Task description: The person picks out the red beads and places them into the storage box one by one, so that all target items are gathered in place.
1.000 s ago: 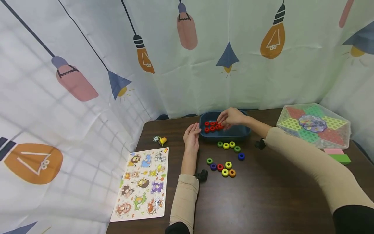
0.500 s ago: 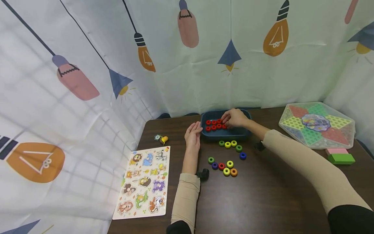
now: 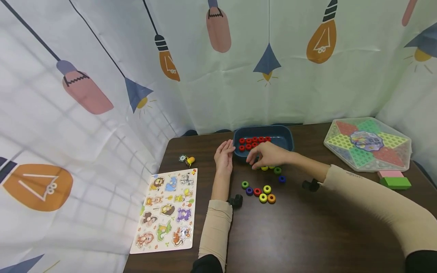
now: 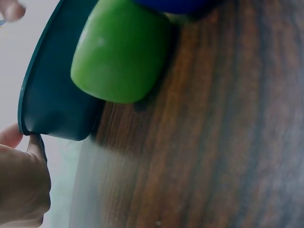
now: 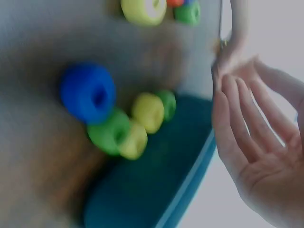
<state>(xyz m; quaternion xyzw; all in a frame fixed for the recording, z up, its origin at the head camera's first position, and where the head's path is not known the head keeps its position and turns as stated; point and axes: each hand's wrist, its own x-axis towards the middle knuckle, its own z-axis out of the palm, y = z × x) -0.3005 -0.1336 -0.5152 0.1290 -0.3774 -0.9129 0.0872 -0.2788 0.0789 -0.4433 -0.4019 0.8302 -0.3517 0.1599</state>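
A dark blue tray (image 3: 281, 142) at the back of the table holds several red ring beads (image 3: 261, 139) in two rows towards its left end. My left hand (image 3: 224, 157) rests at the tray's left end, fingers extended along the wall; in the left wrist view, thumb and finger (image 4: 12, 135) meet the rim corner. The right hand (image 3: 271, 154) hovers over the tray's front edge, fingers loosely bent, nothing visible between them. Below it, green and yellow beads (image 3: 264, 168) are partly covered. A blue bead (image 3: 282, 179) lies just in front of them.
Nearer on the table sits a group of mixed beads: green (image 3: 245, 184), purple, red (image 3: 257, 192), yellow and orange. An animal puzzle board (image 3: 167, 212) and a small yellow trinket (image 3: 190, 161) lie left. A hexagonal game box (image 3: 367, 144) and green block (image 3: 395, 183) stand right.
The right hand has left the red beads inside the tray and moved towards me, over the beads in front. More red beads now show. The left hand stays at the tray's end.
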